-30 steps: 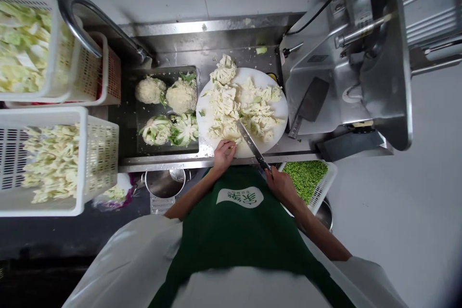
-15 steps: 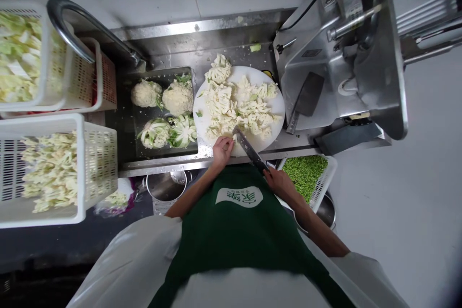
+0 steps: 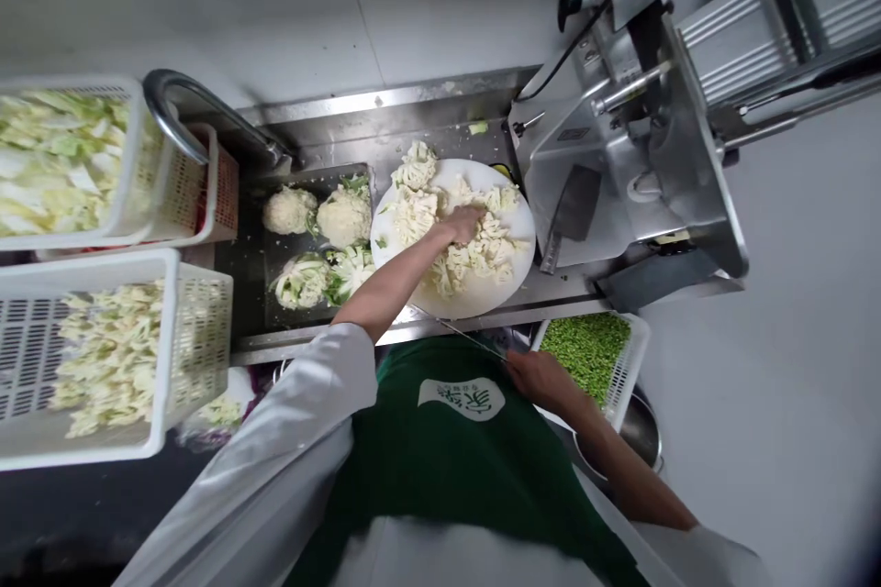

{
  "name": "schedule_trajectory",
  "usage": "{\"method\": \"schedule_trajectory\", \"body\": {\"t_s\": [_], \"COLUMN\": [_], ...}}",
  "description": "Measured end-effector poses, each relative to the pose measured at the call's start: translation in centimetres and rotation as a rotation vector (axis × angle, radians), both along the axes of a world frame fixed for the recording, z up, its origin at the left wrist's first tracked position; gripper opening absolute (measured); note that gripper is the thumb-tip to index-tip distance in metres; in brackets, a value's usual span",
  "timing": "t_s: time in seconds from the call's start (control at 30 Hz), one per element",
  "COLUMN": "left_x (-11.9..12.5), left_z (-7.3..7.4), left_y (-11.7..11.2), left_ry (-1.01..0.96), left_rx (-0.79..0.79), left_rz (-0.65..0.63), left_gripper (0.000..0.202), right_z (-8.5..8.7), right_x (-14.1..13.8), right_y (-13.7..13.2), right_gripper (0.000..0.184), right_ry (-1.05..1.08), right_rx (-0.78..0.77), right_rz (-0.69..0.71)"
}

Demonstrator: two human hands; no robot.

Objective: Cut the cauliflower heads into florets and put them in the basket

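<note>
My left hand [image 3: 463, 225] reaches across the round white cutting board [image 3: 474, 298] and touches the cut cauliflower florets [image 3: 485, 249], fingers stretched out over them; the fingertips are partly hidden among the pieces. At the board's near edge, my right hand [image 3: 533, 376] grips the handle of a kitchen knife [image 3: 468, 337]. Its blade shows nearly edge-on, just in front of my green apron, pointing left. Larger cauliflower chunks [image 3: 417, 167] lie on the board's far left part. Left of the board, several cauliflower heads [image 3: 344, 218] sit in the sink basin.
A white basket [image 3: 169, 358] at left holds florets; another basket [image 3: 128, 165] behind it holds chopped cabbage. The curved faucet [image 3: 206, 115] arches over the sink's left end. A metal slicer [image 3: 633, 174] with a cleaver [image 3: 576, 202] stands right. Chopped greens [image 3: 588, 350] fill a basket below.
My left hand has moved from the board's near edge up and right onto the florets. The knife has been drawn back off the board, its blade turned edge-on. The view has shifted slightly.
</note>
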State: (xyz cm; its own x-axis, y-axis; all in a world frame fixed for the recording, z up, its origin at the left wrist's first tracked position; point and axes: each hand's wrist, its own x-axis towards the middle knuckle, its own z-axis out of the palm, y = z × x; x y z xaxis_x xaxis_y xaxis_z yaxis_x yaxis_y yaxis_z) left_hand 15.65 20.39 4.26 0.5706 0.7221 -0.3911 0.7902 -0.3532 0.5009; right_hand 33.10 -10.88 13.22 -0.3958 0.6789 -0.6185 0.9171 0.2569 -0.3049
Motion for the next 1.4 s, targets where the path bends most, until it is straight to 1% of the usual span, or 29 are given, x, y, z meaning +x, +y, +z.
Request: {"method": "schedule_trajectory", "body": {"t_s": [0.03,0.1,0.17,0.2,0.23,0.3,0.4,0.5,0.67,0.73,0.8,0.9,1.0,1.1,1.17,1.23,1.3,1.33,1.4], "left_x": [-0.2,-1.1,-2.6,-3.3,-4.0,-4.9,-5.2,-4.5,-3.5,-3.4,-3.3,-3.0,-2.7,-2.5,-2.6,-2.7,-2.9,-3.0,-3.5], "left_z": [0.0,0.0,0.1,0.1,0.1,0.1,0.1,-0.1,-0.9,-1.0,-1.0,-0.6,0.3,1.5,2.3,2.9,3.2,3.3,3.5], "left_y": [-0.1,-0.4,-0.8,-0.9,-1.1,-1.7,-2.7,-3.4,-3.6,-3.6,-3.7,-4.0,-4.4,-4.8,-5.0,-4.9,-4.7,-4.6,-4.3], "left_ry": [0.001,-0.063,-0.209,-0.296,-0.371,-0.442,-0.431,-0.404,-0.347,-0.352,-0.350,-0.293,-0.241,-0.217,-0.197,-0.204,-0.245,-0.270,-0.321], "left_rx": [-0.003,0.021,0.093,0.132,0.166,0.201,0.194,0.184,0.111,0.114,0.133,0.148,0.158,0.139,0.172,0.209,0.182,0.146,0.082], "left_rz": [0.007,0.047,0.097,0.128,0.153,0.168,0.160,0.183,0.334,0.381,0.404,0.430,0.417,0.295,0.232,0.242,0.275,0.266,0.202], "left_gripper": [0.064,0.051,0.036,0.032,0.029,0.028,0.025,0.022,0.029,0.032,0.030,0.026,0.027,0.042,0.051,0.047,0.041,0.042,0.048], "right_z": [-0.3,-1.0,-1.8,-2.3,-2.7,-3.5,-4.2,-4.3,-4.6,-4.8,-5.0,-5.0,-4.9,-4.9,-5.0,-5.2,-5.3,-5.3,-5.4], "right_x": [-0.5,-1.2,-1.4,-1.4,-1.3,-1.0,-0.4,0.0,0.4,0.4,0.4,0.4,0.4,0.4,0.3,0.3,0.2,0.1,0.0], "right_y": [0.2,0.6,1.0,1.2,1.3,1.7,2.4,2.9,3.4,3.4,3.4,3.4,3.5,3.6,3.7,3.8,3.9,4.0,4.0], "right_gripper": [0.034,0.036,0.036,0.036,0.036,0.036,0.036,0.035,0.036,0.036,0.036,0.036,0.036,0.037,0.038,0.038,0.037,0.036,0.036], "right_ry": [0.004,0.013,0.022,0.025,0.030,0.032,0.040,0.051,0.057,0.057,0.058,0.055,0.061,0.073,0.076,0.089,0.111,0.120,0.129], "right_rx": [-0.012,-0.031,-0.044,-0.047,-0.048,-0.042,-0.037,-0.028,-0.022,-0.019,-0.024,-0.036,-0.038,-0.041,-0.046,-0.044,-0.038,-0.037,-0.037], "right_rz": [0.009,0.007,-0.018,-0.035,-0.051,-0.084,-0.142,-0.198,-0.189,-0.181,-0.186,-0.200,-0.203,-0.215,-0.229,-0.239,-0.244,-0.243,-0.238]}}
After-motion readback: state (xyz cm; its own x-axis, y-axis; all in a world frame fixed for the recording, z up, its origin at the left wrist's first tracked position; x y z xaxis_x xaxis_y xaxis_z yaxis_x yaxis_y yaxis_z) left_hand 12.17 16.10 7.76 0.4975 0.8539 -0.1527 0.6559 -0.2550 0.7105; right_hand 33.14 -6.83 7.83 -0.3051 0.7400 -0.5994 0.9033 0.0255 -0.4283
